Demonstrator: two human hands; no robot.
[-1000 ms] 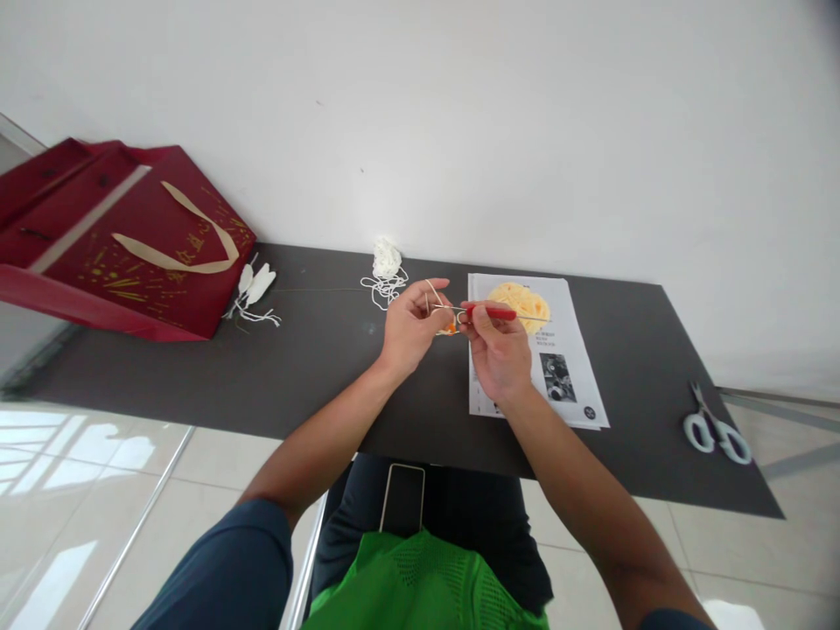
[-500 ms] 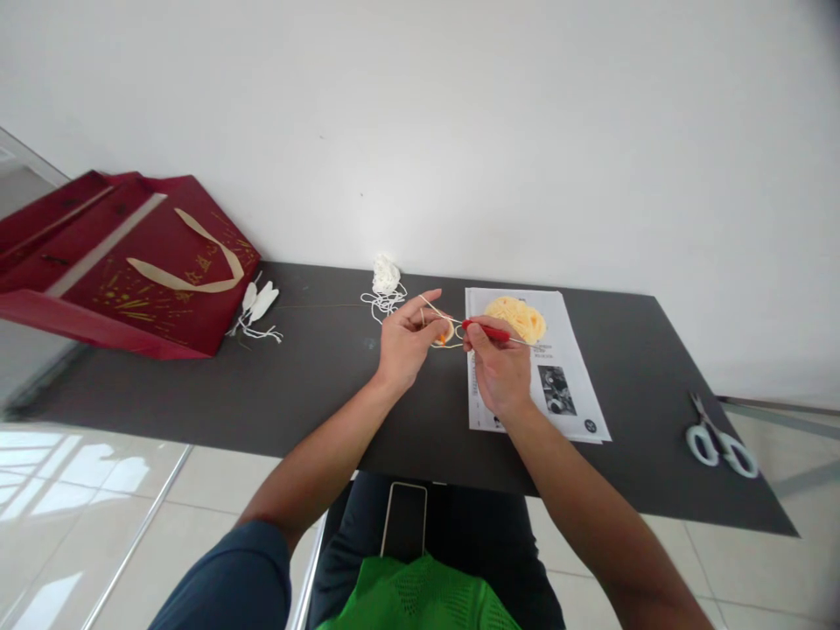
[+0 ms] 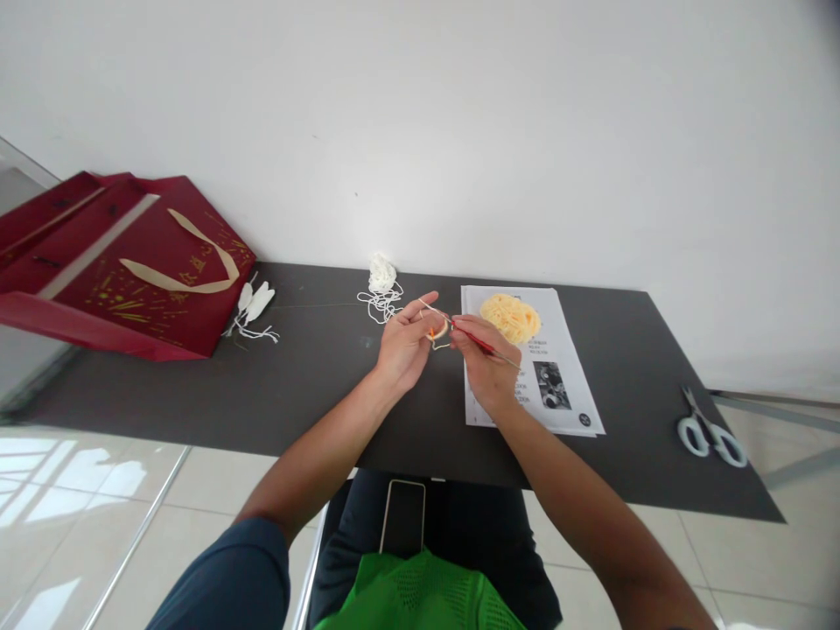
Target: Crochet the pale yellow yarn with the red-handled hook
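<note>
Around your hands, the dark bench [image 3: 315, 385] carries a fair scatter. A red bag [image 3: 124, 271] lies at its far left end, with small white pieces [image 3: 255, 304] just beside it. A white yarn tangle [image 3: 381, 284] sits near the back edge, close to your left hand [image 3: 403, 346]. A printed sheet [image 3: 557, 350] lies under and beside your right hand [image 3: 486, 367], and a yellow yarn ball [image 3: 510, 317] rests on its upper part. Scissors [image 3: 709, 435] lie well apart at the right end. A phone [image 3: 403, 516] rests on your lap, below the bench edge. Nothing stands between your two hands.

Your right hand is closed around a red hook [image 3: 476, 339], held above the bench over the left edge of the sheet. Its long axis runs on a slant, the tip pointing up and left toward your left hand, the tail down and right over the sheet. Your left hand pinches a small orange piece [image 3: 437, 331] with pale yarn [image 3: 430, 308] running over its fingers. The hook's tip meets that piece; how they join is too small to tell.
</note>
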